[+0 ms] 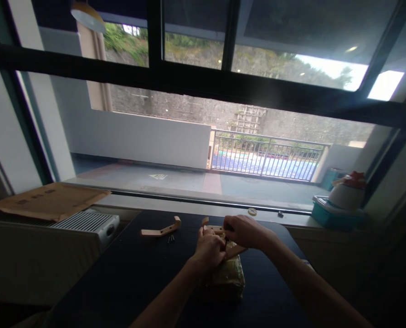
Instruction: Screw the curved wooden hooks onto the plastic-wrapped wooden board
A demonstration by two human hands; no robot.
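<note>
My left hand (pixel 209 248) is closed round a light wooden piece (pixel 217 229), which has dark holes and an upturned end. The wood rests on a block wrapped in shiny yellowish tape (pixel 228 278). Above the same piece, my right hand (pixel 245 231) is closed with its fingers pinched and pointing down. Something dark and thin shows under those fingers, too small to name. A second bent wooden piece (pixel 161 231) with holes lies to the left on the dark table (pixel 137 273). Several small screws (pixel 171 238) lie beside it.
A roll of tape (pixel 252 211) and a small dark object (pixel 280 214) sit on the window ledge. At the right stands a teal box (pixel 331 212) with a white pot on top. A brown envelope (pixel 52 200) covers part of a white radiator (pixel 86 223) at the left.
</note>
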